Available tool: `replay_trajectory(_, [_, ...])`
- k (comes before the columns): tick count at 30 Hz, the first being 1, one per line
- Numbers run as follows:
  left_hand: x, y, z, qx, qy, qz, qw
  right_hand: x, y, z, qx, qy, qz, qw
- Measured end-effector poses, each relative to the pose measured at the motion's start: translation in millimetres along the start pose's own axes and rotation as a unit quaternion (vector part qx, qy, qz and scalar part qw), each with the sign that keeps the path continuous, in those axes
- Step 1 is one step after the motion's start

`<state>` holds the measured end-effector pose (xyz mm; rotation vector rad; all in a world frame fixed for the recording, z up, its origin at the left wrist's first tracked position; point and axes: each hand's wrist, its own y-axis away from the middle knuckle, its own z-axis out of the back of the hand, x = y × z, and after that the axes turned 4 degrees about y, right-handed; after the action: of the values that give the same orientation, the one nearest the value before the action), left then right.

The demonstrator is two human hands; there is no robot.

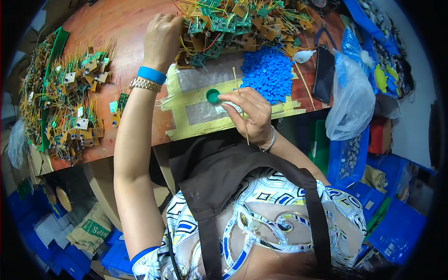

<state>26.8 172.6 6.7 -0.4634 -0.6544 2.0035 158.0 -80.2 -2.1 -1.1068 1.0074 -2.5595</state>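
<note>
Right hand pinches a thin wooden stick, held near-upright over the taped patch at the table's near edge, fingers curled tight on it. Stick's lower end runs behind the palm. Small green cap sits just left of that hand, on the tape. Left hand reaches into the far pile of circuit boards; fingertips are buried among the wires, so can't tell whether it holds anything. Heap of blue plastic pieces lies just beyond the right hand. Second board pile at left, partly bent by the lens rim. Black phone and clear plastic bag to the right.
</note>
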Motion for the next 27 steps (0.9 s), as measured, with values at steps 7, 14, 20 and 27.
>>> replay_trajectory(7, [-13,56,60,-0.191,0.274,0.333,0.882,-16,6,7,0.063,-0.117,-0.083,0.988])
replay_trajectory(14, [-96,136,82,-0.175,0.513,0.534,0.649,-21,16,-4,0.104,-0.165,-0.191,0.962])
replay_trajectory(20, [-131,148,60,-0.156,0.484,0.463,0.726,-23,18,-9,0.127,-0.130,-0.202,0.962])
replay_trajectory(27, [-143,136,55,-0.076,0.496,0.463,0.731,-3,7,0,0.090,-0.239,-0.169,0.952])
